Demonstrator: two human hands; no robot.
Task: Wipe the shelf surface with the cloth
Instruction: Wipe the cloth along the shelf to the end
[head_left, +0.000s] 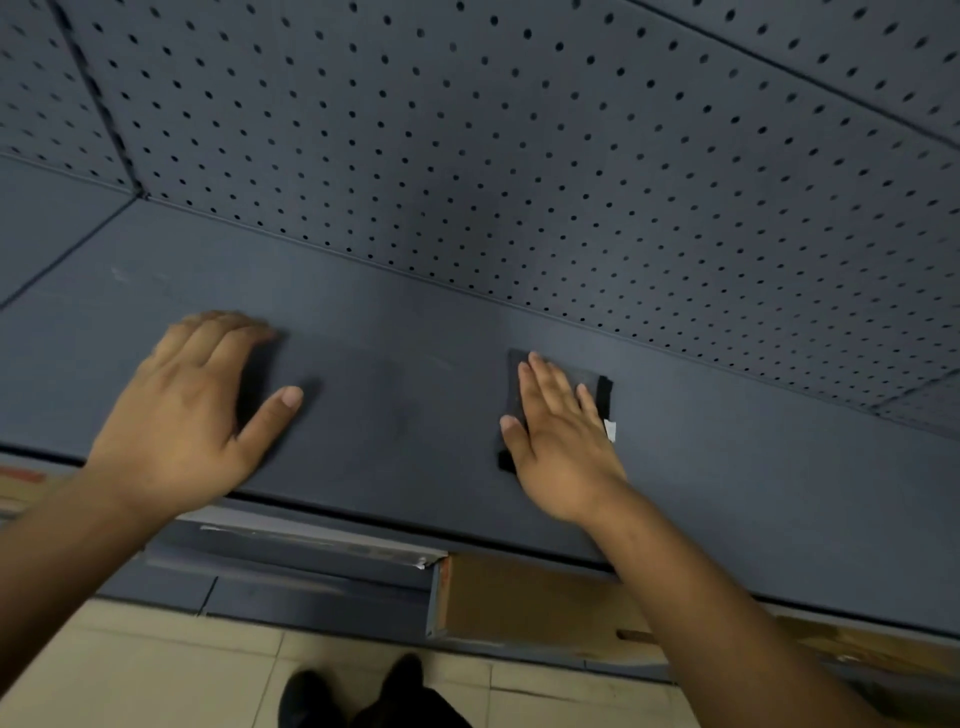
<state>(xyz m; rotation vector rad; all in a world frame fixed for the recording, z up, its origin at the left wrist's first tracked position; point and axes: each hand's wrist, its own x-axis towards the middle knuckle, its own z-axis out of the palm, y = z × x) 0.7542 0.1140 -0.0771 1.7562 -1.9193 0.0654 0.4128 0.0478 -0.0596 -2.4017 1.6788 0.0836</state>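
R hand (563, 447) flat, pressing cloth (597, 382) on shelf (405, 395); L hand (192, 410) grip wide, empty.

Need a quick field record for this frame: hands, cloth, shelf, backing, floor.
left hand: flat on shelf, fingers straight, holds nothing
right hand: pressing flat on cloth, fingers straight
cloth: dark, folded, white tag at its right edge
shelf: dark grey, cloth right of centre
pegboard: perforated back panel behind shelf
floor: beige tiles, dark shoes visible

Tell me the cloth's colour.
Dark grey cloth with black edges and a small white tag, under the right hand; head view.
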